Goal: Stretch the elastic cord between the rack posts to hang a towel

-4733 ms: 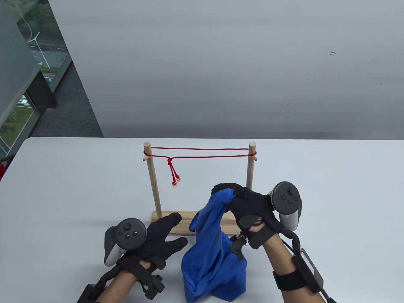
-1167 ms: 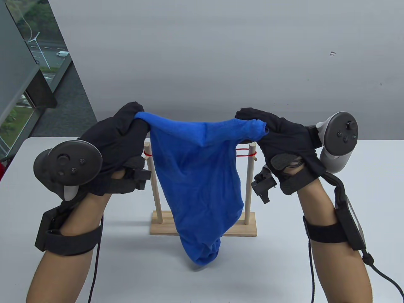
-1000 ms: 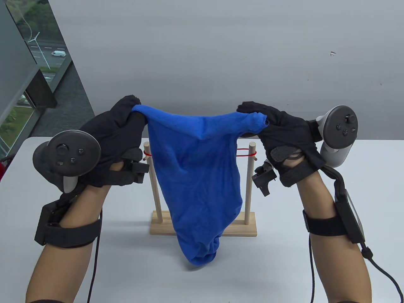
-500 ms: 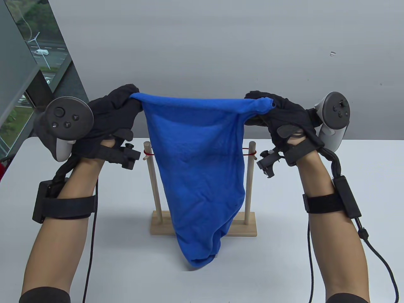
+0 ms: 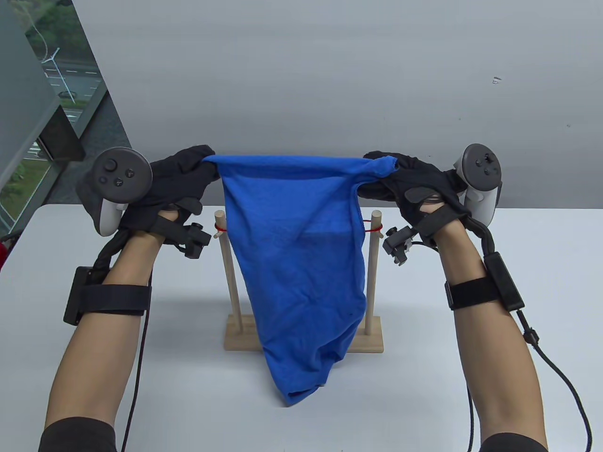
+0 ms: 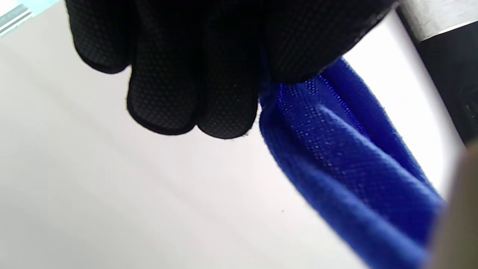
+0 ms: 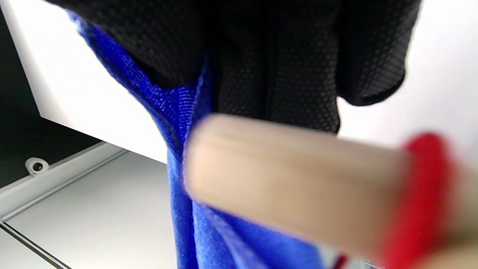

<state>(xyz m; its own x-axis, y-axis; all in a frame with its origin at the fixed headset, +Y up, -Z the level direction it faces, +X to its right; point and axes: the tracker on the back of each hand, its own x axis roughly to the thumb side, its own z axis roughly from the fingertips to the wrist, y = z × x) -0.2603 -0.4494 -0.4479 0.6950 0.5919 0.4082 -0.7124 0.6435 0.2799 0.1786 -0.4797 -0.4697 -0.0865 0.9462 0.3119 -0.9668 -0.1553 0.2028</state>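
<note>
A blue towel [image 5: 297, 263] hangs spread between my hands, above and in front of the wooden rack [image 5: 304, 336]. My left hand [image 5: 188, 172] grips its left top corner; my right hand [image 5: 400, 174] grips its right top corner. The top edge is pulled taut, higher than the post tops. The red elastic cord [image 5: 372, 230] is stretched between the two posts; only its ends show beside the towel. The left wrist view shows my fingers [image 6: 194, 86] closed on blue towel [image 6: 347, 168]. The right wrist view shows a blurred post peg [image 7: 291, 186] with red cord [image 7: 422, 198] close to my hand.
The white table [image 5: 518, 263] carries only the rack. A grey wall stands behind, and a window lies at the far left [image 5: 42, 117]. Cables trail from both wrists toward the bottom edge.
Both hands lifted the towel from the table, spread it wide and taut, and carried it up above the rack posts. In the last half second they dropped slightly and moved away from me.
</note>
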